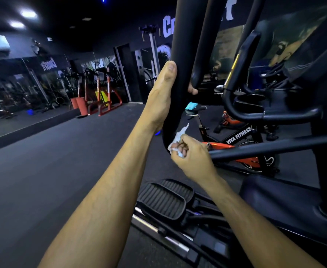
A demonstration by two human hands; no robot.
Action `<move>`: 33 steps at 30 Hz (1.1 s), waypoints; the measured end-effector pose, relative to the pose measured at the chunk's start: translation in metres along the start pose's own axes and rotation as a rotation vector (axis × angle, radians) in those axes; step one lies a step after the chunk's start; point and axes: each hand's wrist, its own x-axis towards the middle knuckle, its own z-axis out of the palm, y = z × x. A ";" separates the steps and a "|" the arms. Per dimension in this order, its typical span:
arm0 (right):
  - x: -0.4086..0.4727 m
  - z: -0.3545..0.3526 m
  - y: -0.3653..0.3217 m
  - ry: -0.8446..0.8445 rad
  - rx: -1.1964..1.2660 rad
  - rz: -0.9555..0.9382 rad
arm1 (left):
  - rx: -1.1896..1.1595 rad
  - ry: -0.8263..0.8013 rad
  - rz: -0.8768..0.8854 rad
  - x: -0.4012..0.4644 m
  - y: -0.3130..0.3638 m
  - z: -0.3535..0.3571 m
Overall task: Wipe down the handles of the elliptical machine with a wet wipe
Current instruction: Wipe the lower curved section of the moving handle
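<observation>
Right hand [191, 155]: limp, light wet wipe [178, 141] pinched, bunched, against handle [175, 74]; rigid, smooth bar gripped by left hand [161, 97].

Dim bluish gym, ceiling lights [28, 14] glaring upper left, wide-angle bending at edges, soft background

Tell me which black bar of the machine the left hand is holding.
The left hand grips the thick curved handle nearest the camera; the right hand presses the wet wipe against its lower bend. The thinner bars behind go untouched.
</observation>
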 end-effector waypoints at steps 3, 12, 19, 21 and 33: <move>0.003 -0.013 0.004 -0.044 0.107 0.193 | 0.002 0.011 0.001 -0.002 0.002 0.001; 0.019 0.009 -0.031 0.075 0.168 0.240 | -0.075 0.072 -0.024 -0.004 0.004 0.009; -0.019 0.027 0.004 0.002 -0.307 0.152 | 0.004 0.117 0.031 -0.005 0.002 0.012; -0.006 0.030 -0.006 -0.009 -0.020 0.289 | 0.017 0.117 0.053 -0.002 -0.001 0.011; 0.049 0.047 -0.080 0.450 0.655 0.621 | 0.134 0.138 0.118 -0.002 -0.006 0.012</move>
